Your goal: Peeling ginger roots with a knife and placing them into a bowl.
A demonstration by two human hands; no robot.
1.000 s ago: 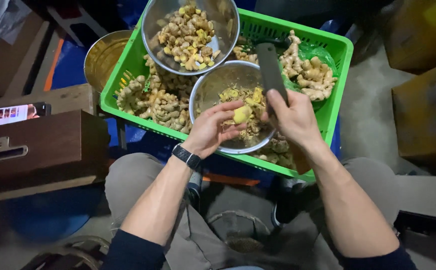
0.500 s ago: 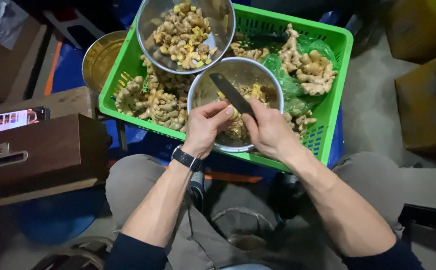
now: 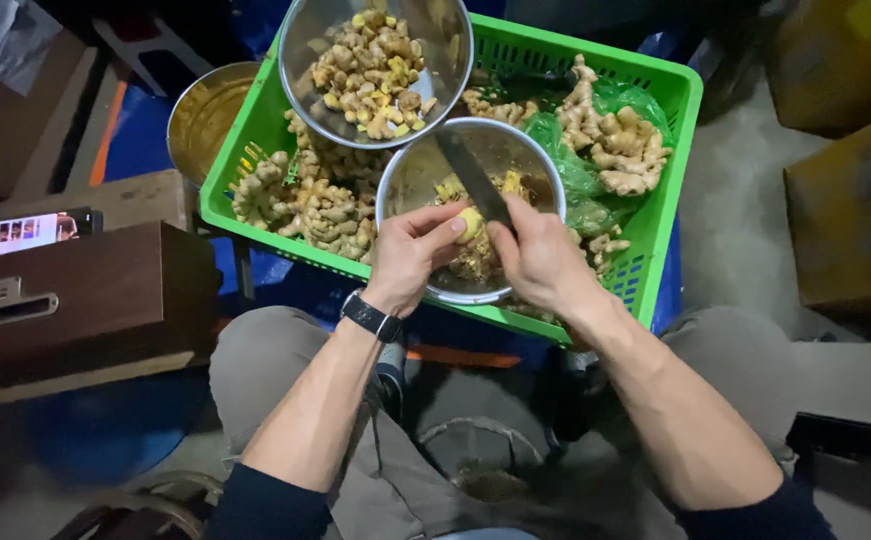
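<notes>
over a green crate (image 3: 670,150) of ginger roots, above a steel bowl (image 3: 410,190), the left hand (image 3: 410,250) pinches a yellow ginger piece (image 3: 469,222); the right hand (image 3: 540,262) grips a knife (image 3: 470,175). peeling seems underway; the next stroke needs a shallow blade angle.

To your far left, a small rectangular phone screen (image 3: 37,231) glows with bright little tiles, lying atop a brown wooden box (image 3: 85,290), well apart from the green crate (image 3: 255,140).
</notes>
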